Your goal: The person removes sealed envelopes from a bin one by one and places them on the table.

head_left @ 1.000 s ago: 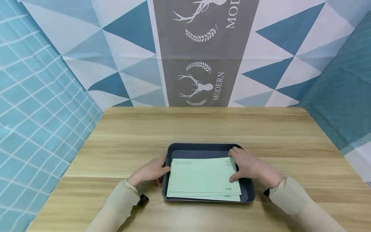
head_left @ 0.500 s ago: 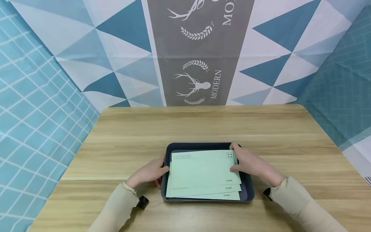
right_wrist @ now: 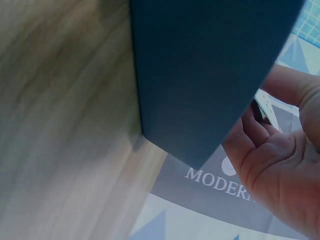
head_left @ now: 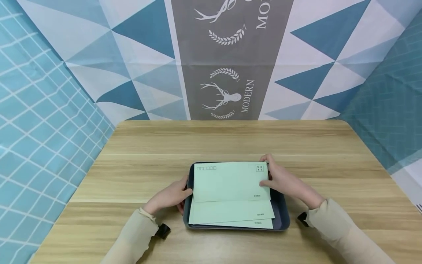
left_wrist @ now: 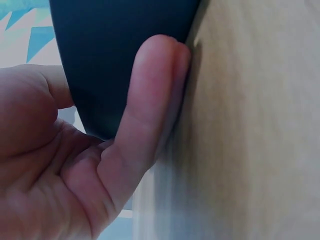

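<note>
A dark blue tray point(head_left: 282, 216) lies on the wooden table with pale green envelopes in it. My left hand point(head_left: 169, 195) grips the tray's left side, thumb over the rim and fingers along the outer wall point(left_wrist: 95, 60). With my right hand point(head_left: 281, 179) I pinch the right end of the top envelope point(head_left: 227, 185), thumb on its face and the other fingers behind. This envelope reaches over the tray's far rim. Below it show a second envelope point(head_left: 227, 211) and the strip of a third envelope point(head_left: 254, 224), slightly fanned. The right wrist view shows the tray's outer wall point(right_wrist: 200, 75) beside the hand.
The wooden table point(head_left: 230, 139) extends around the tray on all sides. Behind it hangs a patterned cloth point(head_left: 227, 44) with deer and triangles. A blue checked cloth point(head_left: 43, 128) hangs at the left, a teal one point(head_left: 392, 99) at the right.
The top envelope has slid away from me, to the tray's far rim, carried by my right hand. More of the envelopes beneath now shows. My left hand has stayed on the tray.
</note>
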`<state>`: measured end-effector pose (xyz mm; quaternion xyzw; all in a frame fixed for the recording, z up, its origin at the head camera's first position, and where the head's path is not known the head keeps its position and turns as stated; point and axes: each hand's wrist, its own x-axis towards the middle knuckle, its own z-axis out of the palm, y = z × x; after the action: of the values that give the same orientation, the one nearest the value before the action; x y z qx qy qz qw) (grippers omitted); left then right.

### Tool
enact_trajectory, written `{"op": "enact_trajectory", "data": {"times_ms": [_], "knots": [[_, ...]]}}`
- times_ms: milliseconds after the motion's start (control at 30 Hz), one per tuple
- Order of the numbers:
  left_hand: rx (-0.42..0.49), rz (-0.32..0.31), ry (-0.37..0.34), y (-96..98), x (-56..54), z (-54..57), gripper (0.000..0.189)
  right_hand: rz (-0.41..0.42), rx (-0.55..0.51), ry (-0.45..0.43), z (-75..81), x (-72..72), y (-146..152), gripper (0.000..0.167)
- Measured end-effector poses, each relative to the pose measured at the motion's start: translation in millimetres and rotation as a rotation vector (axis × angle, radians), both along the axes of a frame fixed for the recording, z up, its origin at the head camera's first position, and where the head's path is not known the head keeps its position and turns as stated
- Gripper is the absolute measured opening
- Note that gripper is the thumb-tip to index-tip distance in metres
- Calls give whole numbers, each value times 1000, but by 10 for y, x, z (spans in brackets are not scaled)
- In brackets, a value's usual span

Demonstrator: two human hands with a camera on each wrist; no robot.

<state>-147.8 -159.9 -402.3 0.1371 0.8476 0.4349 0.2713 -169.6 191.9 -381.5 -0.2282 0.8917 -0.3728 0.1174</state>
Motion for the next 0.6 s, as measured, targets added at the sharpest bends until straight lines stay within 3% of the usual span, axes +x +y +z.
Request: {"op": "enact_trajectory", "data": {"times_ms": [167,300,400,600], "knots": [[15,11,-10,6,5,0,37,-30,-135,-16,-4,-54,11,55],[18,25,8,12,-5,-11,37,-74,-151,11,11,-96,30,36],[14,24,27,17,-14,-18,39,-84,-152,16,19,-130,40,32],[32,8,40,-25,-5,-38,37,-14,-281,-106,86,-256,31,39]]}}
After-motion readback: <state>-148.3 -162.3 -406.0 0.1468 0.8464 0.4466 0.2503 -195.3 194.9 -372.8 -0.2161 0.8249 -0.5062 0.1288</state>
